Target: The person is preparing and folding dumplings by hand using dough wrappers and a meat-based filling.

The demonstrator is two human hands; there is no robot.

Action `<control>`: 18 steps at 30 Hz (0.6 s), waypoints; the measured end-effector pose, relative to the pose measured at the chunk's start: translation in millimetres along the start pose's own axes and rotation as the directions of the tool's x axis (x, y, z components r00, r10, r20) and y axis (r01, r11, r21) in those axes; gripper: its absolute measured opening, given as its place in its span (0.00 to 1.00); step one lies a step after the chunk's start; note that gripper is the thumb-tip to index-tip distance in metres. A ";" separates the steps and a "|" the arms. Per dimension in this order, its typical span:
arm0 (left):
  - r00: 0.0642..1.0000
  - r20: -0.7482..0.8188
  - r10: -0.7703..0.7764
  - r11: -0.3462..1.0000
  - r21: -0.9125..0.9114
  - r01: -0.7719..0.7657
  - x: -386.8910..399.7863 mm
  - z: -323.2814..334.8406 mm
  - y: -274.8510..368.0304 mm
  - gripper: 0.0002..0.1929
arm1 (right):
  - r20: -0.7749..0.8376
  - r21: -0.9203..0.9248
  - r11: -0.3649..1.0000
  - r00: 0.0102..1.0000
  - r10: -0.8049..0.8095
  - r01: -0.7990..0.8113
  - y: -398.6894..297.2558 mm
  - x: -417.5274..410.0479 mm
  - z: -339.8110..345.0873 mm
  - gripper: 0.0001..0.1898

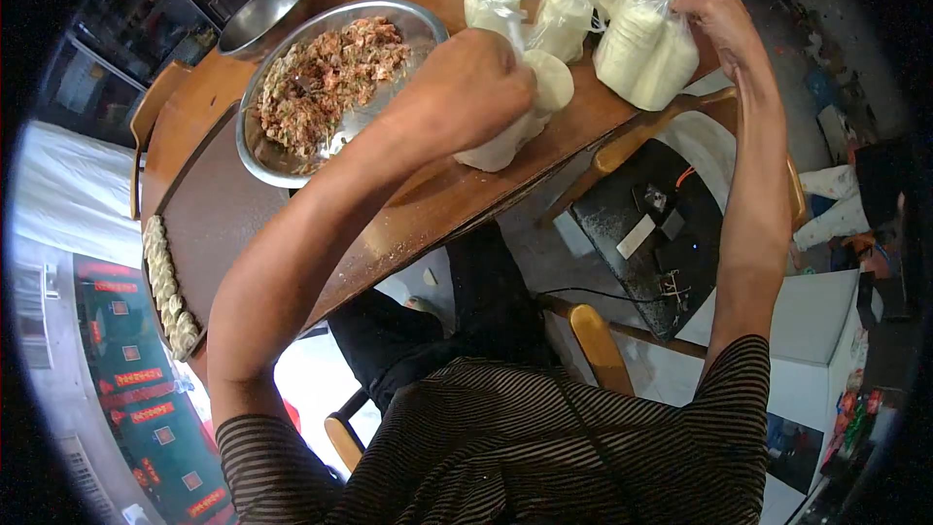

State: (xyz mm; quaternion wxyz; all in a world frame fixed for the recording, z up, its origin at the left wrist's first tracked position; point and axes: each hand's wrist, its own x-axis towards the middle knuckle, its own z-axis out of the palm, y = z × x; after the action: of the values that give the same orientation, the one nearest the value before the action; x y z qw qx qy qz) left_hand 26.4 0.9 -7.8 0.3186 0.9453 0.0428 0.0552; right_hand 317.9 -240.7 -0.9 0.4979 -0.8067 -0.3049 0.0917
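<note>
My right hand [718, 14] pinches the knotted top of a clear plastic bag of round dough wrappers [645, 55] at the table's right edge. My left hand [477, 91] is curled with its back to the camera, beside a plastic bag with wrappers [496, 149]; its fingers are hidden, but a strip of plastic rises by the knuckles. A stack of round wrappers [550, 80] shows just right of that hand. Several more tied bags of wrappers [561, 11] stand behind. Left of my left hand, a wide steel bowl [251, 153] holds minced filling [328, 80].
An empty-looking steel bowl [266, 14] stands at the back left of the wooden table [466, 197]. A brown tray [233, 211] carries a row of folded dumplings [168, 292] along its far left rim. Wooden chairs [601, 350] stand near the table.
</note>
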 end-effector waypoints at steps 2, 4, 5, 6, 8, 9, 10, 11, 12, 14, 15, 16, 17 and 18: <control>0.999 0.009 -0.054 0.994 -0.095 0.055 1.8 -2.7 4.0 0.23 | -0.019 -0.060 0.998 0.999 0.025 -0.026 7.5 6.7 -24.0 0.15; 0.997 -0.003 -0.081 0.983 -0.167 0.080 -1.3 -4.3 5.9 0.23 | -0.037 -0.080 0.997 0.999 0.013 -0.016 20.5 16.9 -30.5 0.14; 0.997 -0.018 -0.078 0.976 -0.203 0.073 0.0 -2.7 5.6 0.23 | -0.049 -0.064 0.998 0.999 -0.002 -0.001 26.3 22.8 -34.1 0.14; 0.996 -0.034 -0.080 0.969 -0.236 0.070 0.6 -0.7 4.7 0.23 | -0.058 -0.043 0.999 0.998 -0.017 0.014 27.7 26.5 -31.9 0.14; 0.994 -0.012 -0.107 0.953 -0.285 0.100 0.7 -1.4 6.4 0.22 | -0.093 -0.015 0.999 0.995 -0.034 0.033 29.4 32.1 -30.9 0.15; 0.991 0.026 -0.134 0.945 -0.298 0.136 -1.9 -6.3 11.1 0.22 | -0.116 -0.006 0.999 0.993 -0.036 0.036 27.4 34.3 -27.6 0.15; 0.985 0.064 -0.160 0.935 -0.311 0.172 -2.7 -9.0 13.4 0.21 | -0.139 0.002 0.999 0.990 -0.038 0.039 25.0 35.9 -25.2 0.16; 0.986 0.048 -0.159 0.921 -0.352 0.165 -1.4 -7.0 11.2 0.21 | -0.150 -0.042 0.997 0.986 -0.071 0.066 23.6 37.2 -25.1 0.16; 0.982 0.019 -0.188 0.907 -0.380 0.181 -4.2 -5.0 4.8 0.21 | -0.137 -0.062 0.992 0.984 -0.113 0.105 23.6 46.2 -12.8 0.17; 0.981 -0.002 -0.195 0.871 -0.460 0.172 -3.8 -4.7 3.4 0.20 | -0.245 -0.046 0.987 0.956 -0.161 0.155 -20.2 28.2 8.2 0.06; 0.981 0.000 -0.193 0.852 -0.497 0.168 -4.8 -5.0 9.4 0.20 | -0.246 -0.044 0.991 0.960 -0.135 0.128 -22.0 27.9 9.6 0.06; 0.981 0.002 -0.193 0.830 -0.532 0.164 -6.3 -6.2 14.7 0.20 | -0.245 -0.042 0.994 0.963 -0.108 0.101 -22.5 28.7 9.8 0.06; 0.982 -0.017 -0.189 0.825 -0.544 0.149 -8.1 -7.7 18.5 0.19 | -0.245 -0.039 0.996 0.966 -0.082 0.074 -21.9 30.6 8.8 0.06; 0.984 -0.034 -0.175 0.820 -0.558 0.126 -8.8 -9.1 24.0 0.19 | -0.184 -0.143 0.990 0.983 -0.013 -0.014 4.7 49.4 -11.5 0.07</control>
State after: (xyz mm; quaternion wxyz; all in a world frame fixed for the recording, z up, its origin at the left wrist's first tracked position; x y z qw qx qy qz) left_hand 17.6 -13.7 13.3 0.5797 0.8031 0.1128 0.0793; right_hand 364.4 -222.0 8.4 0.4645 -0.8455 -0.2633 -0.0055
